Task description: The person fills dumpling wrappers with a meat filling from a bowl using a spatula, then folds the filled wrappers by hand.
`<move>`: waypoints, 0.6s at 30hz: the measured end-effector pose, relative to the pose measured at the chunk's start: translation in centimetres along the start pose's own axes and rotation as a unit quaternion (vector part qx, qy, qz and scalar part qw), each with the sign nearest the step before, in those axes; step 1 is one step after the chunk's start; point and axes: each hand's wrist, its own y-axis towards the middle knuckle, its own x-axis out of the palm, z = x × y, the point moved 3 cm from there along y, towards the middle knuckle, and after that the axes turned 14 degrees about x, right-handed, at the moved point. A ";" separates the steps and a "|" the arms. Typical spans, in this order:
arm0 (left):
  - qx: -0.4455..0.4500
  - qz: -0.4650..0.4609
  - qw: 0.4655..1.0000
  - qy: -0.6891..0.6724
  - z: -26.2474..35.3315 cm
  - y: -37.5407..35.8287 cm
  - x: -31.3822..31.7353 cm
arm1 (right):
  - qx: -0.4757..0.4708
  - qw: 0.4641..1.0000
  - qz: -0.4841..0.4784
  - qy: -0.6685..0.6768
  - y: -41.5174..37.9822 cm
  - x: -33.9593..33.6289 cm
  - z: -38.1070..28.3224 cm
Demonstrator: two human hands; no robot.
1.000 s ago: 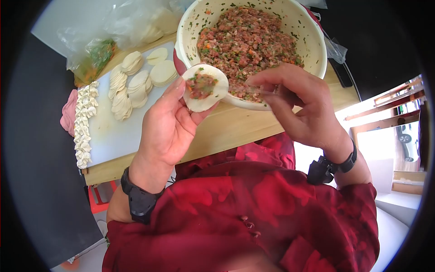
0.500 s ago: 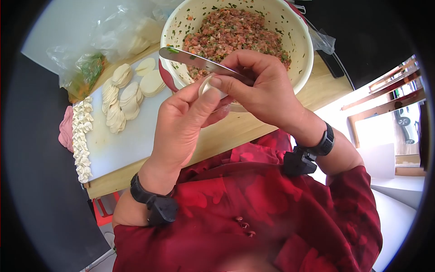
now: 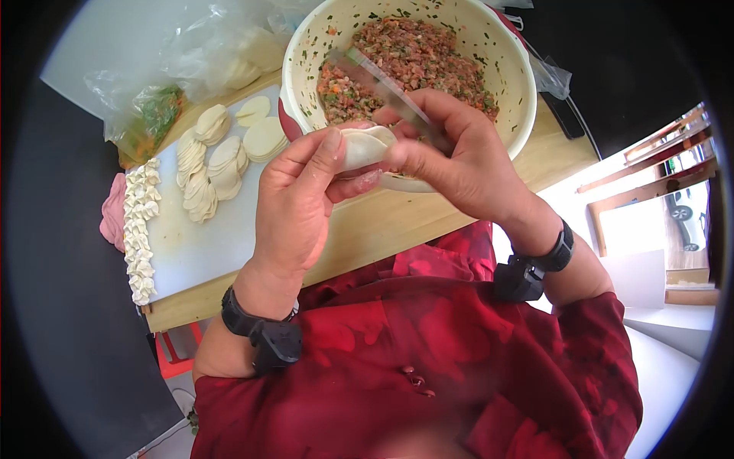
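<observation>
Between the thumb and fingers of my left hand (image 3: pixel 294 180) is a half-folded dumpling (image 3: pixel 359 151), its wrapper edges meeting along the top. My right hand (image 3: pixel 478 164) touches the dumpling's right end with thumb and fingertips. That same hand also grips a flat metal blade (image 3: pixel 386 90), like a blunt table knife, which points up and left and is blurred. Its handle is hidden in the palm. Below the blade, a cream bowl (image 3: pixel 526 99) holds minced meat filling (image 3: pixel 409 50) with green and orange bits. Left of my hands lie stacks of round dumpling wrappers (image 3: pixel 224 167).
A white cutting board (image 3: pixel 202 256) on the wooden table (image 3: pixel 413 214) carries the wrappers. Pleated white dough pieces (image 3: pixel 140 229) line its left edge, near a pink cloth (image 3: pixel 113 214). Plastic bags (image 3: pixel 145 118) lie at the back left. A dark surface (image 3: pixel 612 61) borders the bowl's right.
The dumpling has turned and now shows lengthwise between my hands. My right hand has moved slightly right and down, and the blade has swung to a steeper angle over the filling.
</observation>
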 end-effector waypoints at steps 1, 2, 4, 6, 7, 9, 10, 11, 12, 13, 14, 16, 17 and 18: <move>0.000 0.000 1.000 0.000 0.0 0.0 0.1 | -0.002 0.999 0.014 -0.050 -0.3 0.4 -0.1; -0.003 0.013 1.000 0.000 -0.1 0.0 0.2 | -0.004 0.995 0.028 -0.099 -0.6 0.6 -0.3; -0.006 0.026 1.000 0.000 -0.1 -0.1 0.1 | 0.014 0.992 0.034 -0.124 -0.4 0.2 -0.4; 0.029 -0.008 0.997 0.076 0.1 0.0 -0.2 | 0.032 0.988 0.039 -0.149 -0.3 0.0 -0.3; 0.029 -0.006 0.997 0.076 0.0 -0.1 -0.4 | 0.032 0.989 0.040 -0.136 -0.3 -0.1 -0.3; 0.057 -0.018 0.987 0.147 0.0 -0.2 -0.7 | 0.033 0.991 0.039 -0.123 -0.2 0.0 0.1; 0.057 -0.018 0.987 0.147 -0.1 -0.3 -0.9 | 0.013 0.993 0.037 -0.111 -0.2 0.1 0.4; 0.056 -0.014 0.987 0.151 -0.2 -0.3 -1.2 | -0.007 0.994 0.035 -0.100 -0.1 0.2 0.5; 0.056 -0.011 0.986 0.156 -0.2 -0.4 -1.3 | -0.007 0.994 0.034 -0.100 -0.2 0.3 0.5; 0.056 -0.010 0.986 0.155 -0.3 -0.4 -1.4 | 0.006 0.995 0.024 -0.096 -0.3 0.5 0.4; 0.070 -0.005 0.983 0.169 -0.3 -0.4 -1.4 | 0.019 0.995 0.014 -0.093 -0.3 0.7 0.4; 0.085 0.000 0.979 0.183 -0.2 -0.3 -1.5 | 0.002 0.995 0.015 -0.101 -0.2 0.7 0.7; 0.090 -0.001 0.974 0.206 -0.1 -0.3 -1.6 | -0.014 0.994 0.016 -0.110 -0.2 0.7 0.8; 0.095 -0.001 0.969 0.229 0.0 -0.3 -1.7 | -0.014 0.994 0.016 -0.110 -0.1 0.8 0.8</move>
